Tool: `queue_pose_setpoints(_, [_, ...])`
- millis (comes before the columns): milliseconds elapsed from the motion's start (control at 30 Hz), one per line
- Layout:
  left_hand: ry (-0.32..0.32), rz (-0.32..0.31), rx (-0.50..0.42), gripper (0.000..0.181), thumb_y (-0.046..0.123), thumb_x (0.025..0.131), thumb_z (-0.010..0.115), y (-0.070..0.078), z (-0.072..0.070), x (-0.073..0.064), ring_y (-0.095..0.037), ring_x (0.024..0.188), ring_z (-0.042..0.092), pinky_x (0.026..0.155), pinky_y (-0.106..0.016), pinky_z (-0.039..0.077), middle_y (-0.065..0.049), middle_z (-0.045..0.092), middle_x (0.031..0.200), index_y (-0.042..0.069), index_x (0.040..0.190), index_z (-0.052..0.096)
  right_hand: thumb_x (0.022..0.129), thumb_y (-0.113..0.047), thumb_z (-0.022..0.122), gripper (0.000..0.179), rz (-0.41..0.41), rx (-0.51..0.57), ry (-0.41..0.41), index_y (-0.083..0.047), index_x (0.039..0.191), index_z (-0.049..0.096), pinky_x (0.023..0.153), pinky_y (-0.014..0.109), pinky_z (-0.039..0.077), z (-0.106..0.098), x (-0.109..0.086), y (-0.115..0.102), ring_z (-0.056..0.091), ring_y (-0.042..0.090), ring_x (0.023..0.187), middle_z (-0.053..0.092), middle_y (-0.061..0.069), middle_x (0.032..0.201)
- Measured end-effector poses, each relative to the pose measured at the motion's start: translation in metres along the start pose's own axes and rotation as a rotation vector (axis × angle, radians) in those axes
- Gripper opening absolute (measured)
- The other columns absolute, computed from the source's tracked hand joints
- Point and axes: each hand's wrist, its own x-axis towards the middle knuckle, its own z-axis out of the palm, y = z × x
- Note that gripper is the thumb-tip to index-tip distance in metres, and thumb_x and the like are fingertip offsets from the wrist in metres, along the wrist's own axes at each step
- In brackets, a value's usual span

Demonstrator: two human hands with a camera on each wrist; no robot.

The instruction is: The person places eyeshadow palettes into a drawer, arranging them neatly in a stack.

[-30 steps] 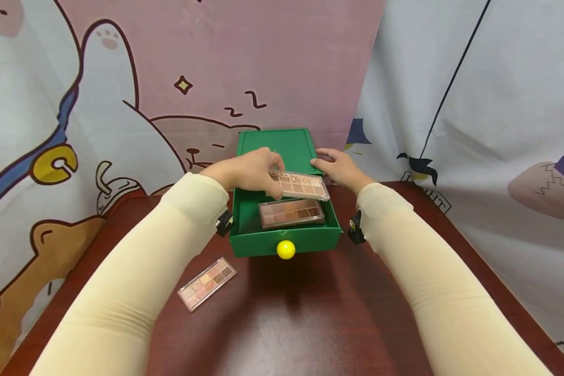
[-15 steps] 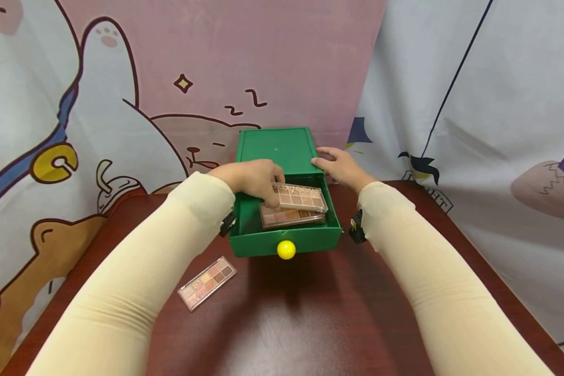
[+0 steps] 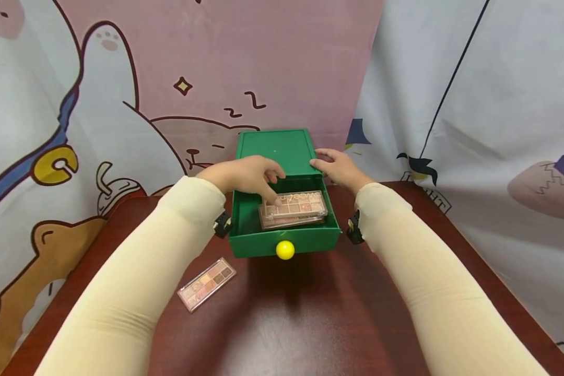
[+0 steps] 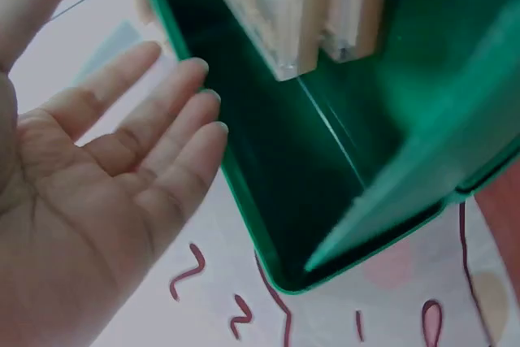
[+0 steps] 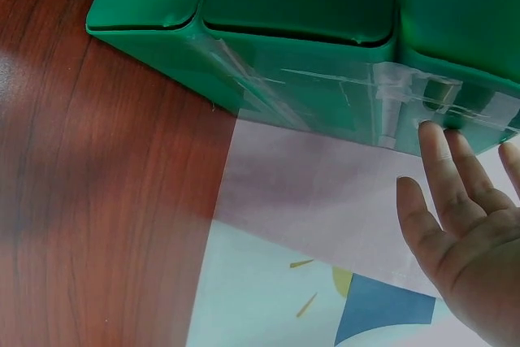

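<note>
In the head view, a green box (image 3: 278,150) stands at the back of the table with its drawer (image 3: 251,244) pulled out. Inside the drawer, an eyeshadow palette (image 3: 305,202) lies on top of a second eyeshadow palette (image 3: 293,223), slightly askew. My left hand (image 3: 249,175) hovers over the drawer's left part, thumb near the upper palette's left end. The left wrist view shows the left hand's fingers (image 4: 175,136) loosely extended, with nothing in them. At the box's right side, my right hand (image 3: 340,168) rests its fingertips on the green wall, fingers extended.
A third eyeshadow palette (image 3: 207,284) lies on the dark red table (image 3: 286,334), left of the drawer. A yellow knob (image 3: 285,250) sticks out from the drawer front. Printed cloth (image 3: 282,62) hangs behind and beside the table.
My left hand has lowered the upper palette onto the one in the drawer and let go of it, fingers spreading. The right hand has stayed at the box's side.
</note>
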Motion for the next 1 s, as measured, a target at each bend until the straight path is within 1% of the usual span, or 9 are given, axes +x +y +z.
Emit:
queue_pose_setpoints(100, [0.064, 0.037, -0.15, 0.064, 0.023, 0.084, 0.076, -0.01, 0.0, -0.007, -0.024, 0.125, 0.047, 0.101, -0.042, 0.042, -0.007, 0.052, 0.134, 0.014, 0.141, 0.047, 0.099, -0.039, 0.05, 0.06, 0.002, 0.015, -0.001, -0.017, 0.152, 0.03, 0.079, 0.04, 0.045, 0.001, 0.002, 0.002, 0.051, 0.031, 0.11, 0.038, 0.014, 0.15])
queue_pose_setpoints(200, [0.168, 0.092, -0.284, 0.064, 0.022, 0.084, 0.076, -0.021, 0.002, -0.016, -0.023, 0.125, 0.049, 0.102, -0.045, 0.041, -0.008, 0.054, 0.133, 0.012, 0.141, 0.048, 0.099, -0.039, 0.05, 0.061, 0.0, 0.026, -0.002, -0.017, 0.152, 0.03, 0.084, 0.044, 0.045, 0.001, 0.002, 0.003, 0.051, 0.032, 0.113, 0.035, 0.015, 0.151])
queue_pose_setpoints(267, [0.241, 0.119, -0.396, 0.063, 0.02, 0.085, 0.075, -0.029, 0.005, -0.022, -0.022, 0.124, 0.05, 0.102, -0.046, 0.04, -0.009, 0.055, 0.133, 0.012, 0.141, 0.047, 0.099, -0.038, 0.05, 0.06, 0.0, 0.034, 0.001, -0.018, 0.152, 0.03, 0.088, 0.048, 0.045, 0.001, 0.002, 0.003, 0.05, 0.033, 0.115, 0.034, 0.015, 0.152])
queue_pose_setpoints(400, [0.359, 0.162, -0.617, 0.06, 0.016, 0.088, 0.07, -0.049, 0.014, -0.034, -0.023, 0.126, 0.049, 0.103, -0.047, 0.04, -0.012, 0.052, 0.138, 0.012, 0.142, 0.045, 0.099, -0.038, 0.05, 0.06, 0.001, 0.042, 0.007, -0.018, 0.152, 0.03, 0.094, 0.052, 0.044, 0.001, 0.002, 0.003, 0.049, 0.035, 0.118, 0.032, 0.015, 0.153])
queue_pose_setpoints(567, [0.477, 0.206, -0.819, 0.058, 0.012, 0.091, 0.064, -0.076, 0.03, -0.047, -0.028, 0.128, 0.047, 0.104, -0.044, 0.039, -0.017, 0.047, 0.14, 0.008, 0.144, 0.04, 0.099, -0.037, 0.05, 0.06, 0.012, 0.057, 0.009, -0.018, 0.152, 0.03, 0.097, 0.053, 0.042, 0.002, 0.003, 0.003, 0.048, 0.035, 0.119, 0.032, 0.015, 0.153])
queue_pose_setpoints(700, [0.549, 0.181, -0.922, 0.057, 0.008, 0.092, 0.062, -0.096, 0.045, -0.057, -0.024, 0.124, 0.048, 0.104, -0.033, 0.039, -0.01, 0.05, 0.134, 0.007, 0.144, 0.039, 0.099, -0.037, 0.051, 0.06, 0.013, 0.065, 0.012, -0.018, 0.152, 0.03, 0.097, 0.052, 0.042, 0.002, 0.002, 0.003, 0.048, 0.035, 0.119, 0.033, 0.015, 0.153])
queue_pose_setpoints(833, [0.577, 0.141, -0.971, 0.056, 0.006, 0.093, 0.061, -0.113, 0.061, -0.067, -0.018, 0.119, 0.051, 0.098, -0.024, 0.042, -0.002, 0.053, 0.127, 0.007, 0.144, 0.037, 0.099, -0.037, 0.05, 0.06, 0.0, 0.053, 0.012, -0.018, 0.152, 0.03, 0.098, 0.051, 0.042, 0.002, 0.003, 0.002, 0.048, 0.035, 0.12, 0.033, 0.014, 0.153])
queue_pose_setpoints(900, [0.581, 0.116, -0.963, 0.058, 0.006, 0.092, 0.062, -0.12, 0.068, -0.071, -0.017, 0.117, 0.051, 0.096, -0.022, 0.043, -0.001, 0.053, 0.126, 0.006, 0.144, 0.037, 0.099, -0.037, 0.05, 0.06, -0.001, 0.047, 0.011, -0.018, 0.152, 0.03, 0.098, 0.051, 0.042, 0.002, 0.004, 0.002, 0.049, 0.035, 0.12, 0.033, 0.014, 0.153])
queue_pose_setpoints(1000, [0.577, 0.066, -0.886, 0.061, 0.009, 0.092, 0.063, -0.129, 0.077, -0.076, -0.016, 0.118, 0.05, 0.093, -0.021, 0.044, -0.004, 0.051, 0.13, 0.007, 0.146, 0.035, 0.1, -0.037, 0.05, 0.06, 0.001, 0.041, 0.011, -0.018, 0.152, 0.03, 0.098, 0.05, 0.042, 0.002, 0.004, 0.002, 0.049, 0.035, 0.12, 0.032, 0.014, 0.153])
